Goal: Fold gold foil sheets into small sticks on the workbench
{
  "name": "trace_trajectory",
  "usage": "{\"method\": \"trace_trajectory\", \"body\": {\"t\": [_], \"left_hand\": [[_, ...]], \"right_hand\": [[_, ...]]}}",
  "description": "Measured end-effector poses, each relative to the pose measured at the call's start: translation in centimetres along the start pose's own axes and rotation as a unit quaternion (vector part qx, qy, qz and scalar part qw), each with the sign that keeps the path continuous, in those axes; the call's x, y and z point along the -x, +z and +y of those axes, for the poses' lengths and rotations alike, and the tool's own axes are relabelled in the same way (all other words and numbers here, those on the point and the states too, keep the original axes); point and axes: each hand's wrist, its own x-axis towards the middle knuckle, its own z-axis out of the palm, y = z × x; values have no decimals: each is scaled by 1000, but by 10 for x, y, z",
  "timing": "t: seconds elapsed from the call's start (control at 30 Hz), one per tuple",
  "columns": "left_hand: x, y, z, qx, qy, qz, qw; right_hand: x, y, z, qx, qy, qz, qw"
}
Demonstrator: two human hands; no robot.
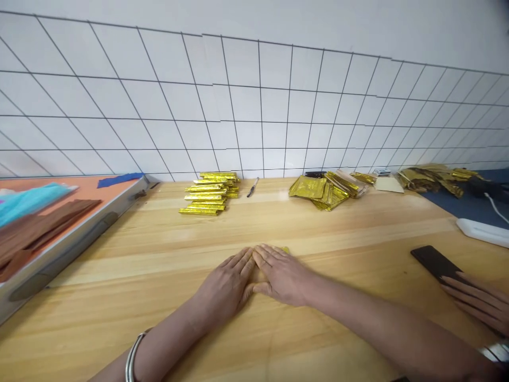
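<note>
My left hand (228, 281) lies flat on the wooden table (159, 297), fingers stretched forward. Against its fingertips and thumb rests my right hand (280, 273), also palm down with the fingers out. A small yellow-gold edge (285, 249) shows just beyond the right fingers; the rest of that piece is hidden under the hand. Further back stands a stack of folded gold strips (209, 193), with a pen (253, 187) beside it. Flat gold packets (312, 188) lie in a loose pile at the back, right of the pen.
At the left is a tray (91, 233) with blue, turquoise and brown cloth. A co-worker's hand (477, 300) touches a black phone (435, 262) at the right. Behind it are a white device (483, 232) and crumpled gold material (431, 178). A tiled wall borders the table.
</note>
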Motion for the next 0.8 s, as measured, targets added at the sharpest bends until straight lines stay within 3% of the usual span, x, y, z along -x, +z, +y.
{"method": "trace_trajectory", "body": {"t": [0.17,0.43,0.8], "left_hand": [[3,-1,-4,6,-13,5,1000],[0,3,-15,13,-10,13,1000],[0,6,-25,27,-26,73,997]], "right_hand": [[8,7,12,-7,1,-12,1000],[35,-1,28,2,43,1,999],[34,2,32,8,37,19,999]]}}
